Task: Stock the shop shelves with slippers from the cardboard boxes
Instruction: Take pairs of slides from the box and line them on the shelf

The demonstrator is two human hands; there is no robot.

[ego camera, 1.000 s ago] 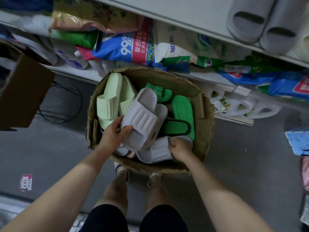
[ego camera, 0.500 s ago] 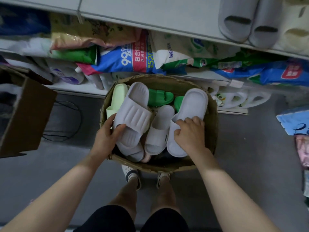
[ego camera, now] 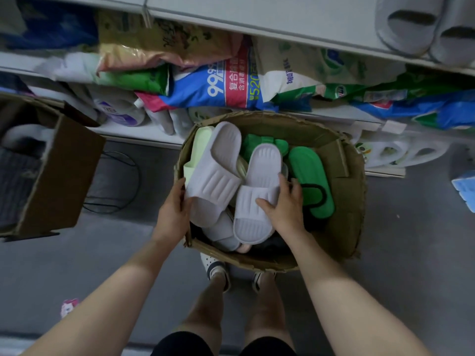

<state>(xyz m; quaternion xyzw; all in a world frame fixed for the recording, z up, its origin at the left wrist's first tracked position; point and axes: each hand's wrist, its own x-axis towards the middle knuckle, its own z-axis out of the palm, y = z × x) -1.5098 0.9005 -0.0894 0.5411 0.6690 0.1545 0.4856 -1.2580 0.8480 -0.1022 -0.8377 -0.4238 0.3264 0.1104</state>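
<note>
A cardboard box (ego camera: 344,201) of slippers stands on the floor in front of my feet. My left hand (ego camera: 173,214) grips a pale lilac slipper (ego camera: 218,170) by its strap side. My right hand (ego camera: 284,209) is closed over the strap of a second lilac slipper (ego camera: 259,176) beside it. Both slippers are lifted above the pile. Under them lie a pale green slipper (ego camera: 199,147), dark green slippers (ego camera: 308,176) and more lilac ones (ego camera: 221,232). Grey slippers (ego camera: 408,24) sit on the upper shelf at top right.
A second cardboard box (ego camera: 59,181) sits at the left on the floor, a cable loop (ego camera: 115,181) beside it. The lower shelves hold detergent bags (ego camera: 226,83) and white jugs (ego camera: 401,152). Blue packs (ego camera: 465,186) lie at the right edge.
My right hand has carried its lilac slipper leftward, next to the one in my left hand. The dark green slipper at the right of the box is uncovered again. The view tilted slightly.
</note>
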